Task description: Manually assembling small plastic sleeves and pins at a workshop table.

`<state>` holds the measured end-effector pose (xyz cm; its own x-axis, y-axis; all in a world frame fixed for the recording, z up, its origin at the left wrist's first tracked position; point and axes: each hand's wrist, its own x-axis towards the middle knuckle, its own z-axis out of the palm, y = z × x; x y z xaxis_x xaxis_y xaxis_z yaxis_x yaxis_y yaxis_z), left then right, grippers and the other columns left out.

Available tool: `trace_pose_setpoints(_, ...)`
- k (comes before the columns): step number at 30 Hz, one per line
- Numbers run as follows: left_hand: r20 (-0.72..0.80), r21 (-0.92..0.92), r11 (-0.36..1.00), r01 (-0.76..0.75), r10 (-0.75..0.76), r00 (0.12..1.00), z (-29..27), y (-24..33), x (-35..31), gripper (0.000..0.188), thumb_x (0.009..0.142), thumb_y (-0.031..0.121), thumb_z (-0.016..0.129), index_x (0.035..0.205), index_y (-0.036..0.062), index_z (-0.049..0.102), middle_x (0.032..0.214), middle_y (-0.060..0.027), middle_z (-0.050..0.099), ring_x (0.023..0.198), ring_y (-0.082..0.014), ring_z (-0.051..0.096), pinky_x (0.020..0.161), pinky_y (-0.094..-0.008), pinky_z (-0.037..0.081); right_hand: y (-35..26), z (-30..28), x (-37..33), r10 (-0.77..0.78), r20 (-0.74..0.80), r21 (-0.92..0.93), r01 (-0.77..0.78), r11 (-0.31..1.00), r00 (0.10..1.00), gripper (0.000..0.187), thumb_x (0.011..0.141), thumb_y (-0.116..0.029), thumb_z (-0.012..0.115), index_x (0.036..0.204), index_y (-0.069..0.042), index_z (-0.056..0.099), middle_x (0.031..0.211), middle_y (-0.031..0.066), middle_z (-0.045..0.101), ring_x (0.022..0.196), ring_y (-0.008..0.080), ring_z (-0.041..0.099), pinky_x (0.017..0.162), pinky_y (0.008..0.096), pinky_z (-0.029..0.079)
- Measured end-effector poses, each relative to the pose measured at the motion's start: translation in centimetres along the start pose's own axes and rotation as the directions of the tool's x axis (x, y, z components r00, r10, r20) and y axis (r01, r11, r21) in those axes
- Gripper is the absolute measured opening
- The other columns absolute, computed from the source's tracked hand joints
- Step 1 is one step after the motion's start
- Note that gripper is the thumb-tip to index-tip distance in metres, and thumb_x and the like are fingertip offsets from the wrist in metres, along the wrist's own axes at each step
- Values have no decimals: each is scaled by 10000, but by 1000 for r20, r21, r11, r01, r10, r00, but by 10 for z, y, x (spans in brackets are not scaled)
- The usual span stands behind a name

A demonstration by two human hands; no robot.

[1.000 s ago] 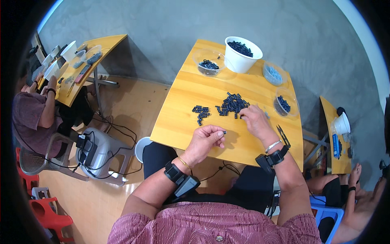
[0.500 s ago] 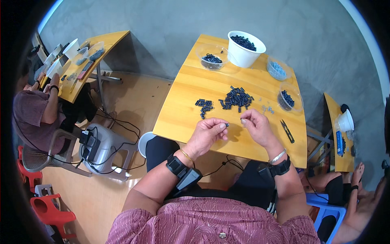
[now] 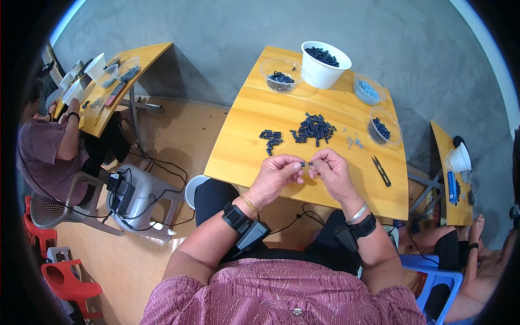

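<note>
Both hands meet over the near part of the wooden table. My left hand pinches a small black plastic piece between thumb and forefinger. Close against it, my right hand is closed in a pinch at a small dark bit; whether this is a separate part or joined to the left one is too small to tell. Beyond the fingers lies a heap of black plastic pieces. A smaller group of similar pieces sits to its left. Several tiny silvery parts are scattered to its right.
Black thread snips lie at the right. Toward the back stand a white tub of black pieces and clear bowls with black pieces, light-blue bits and more black pieces. Another person works at a left table.
My right hand has moved left and down, bringing its fingertips up to the piece in my left hand. The left hand has barely moved.
</note>
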<state>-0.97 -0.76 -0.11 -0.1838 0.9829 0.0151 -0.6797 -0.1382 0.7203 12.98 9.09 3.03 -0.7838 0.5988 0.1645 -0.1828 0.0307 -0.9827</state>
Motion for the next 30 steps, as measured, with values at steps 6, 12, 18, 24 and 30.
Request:
trace_pose_setpoints(6, -36, 46, 999, 3, -1, 999, 3, 1, 0, 98, 840, 33, 550, 915, -1, 604, 756, -57, 594, 653, -130, 578, 628, -252, 523, 3, -2, 2, 15, 10, -3, -15, 1000, 1000, 60, 870, -77, 521, 855, -19, 521, 693, 3, 525, 627, 69, 508, 583, 198, 430)
trace_pose_setpoints(12, -8, 72, 997, -10, 10, 1000, 0, 0, -1, 119, 850, 32, 533, 938, -7, 603, 769, -61, 596, 688, -124, 570, 650, -266, 516, 3, 1, 1, 18, -2, -7, -18, 1000, 1000, 44, 858, -56, 530, 837, -19, 518, 695, 4, 528, 630, 70, 509, 589, 200, 432)
trace_pose_setpoints(18, -13, 88, 996, 18, -17, 1000, 1, 2, -1, 110, 849, 37, 537, 921, -12, 605, 750, -59, 591, 670, -120, 563, 612, -263, 511, -1, 1, -1, -120, 8, -261, 118, 958, 993, 35, 843, -31, 534, 814, -23, 516, 699, 4, 533, 628, 65, 500, 574, 200, 421)
trace_pose_setpoints(24, -4, 59, 998, 29, -28, 1000, 1, 2, -1, 102, 847, 42, 543, 906, -12, 607, 749, -59, 592, 662, -117, 561, 599, -265, 509, 0, -5, -1, -104, 63, -283, 117, 952, 993, 38, 846, -41, 542, 837, -24, 509, 771, 17, 533, 673, 73, 510, 624, 202, 431)
trace_pose_setpoints(30, -2, 63, 997, 46, -46, 999, 2, 5, -2, 99, 845, 39, 544, 900, -11, 608, 737, -60, 592, 659, -121, 563, 590, -270, 511, -3, -1, -1, -171, 58, -348, 180, 920, 984, 40, 805, 5, 555, 794, -21, 528, 689, 13, 539, 635, 84, 514, 576, 219, 429)
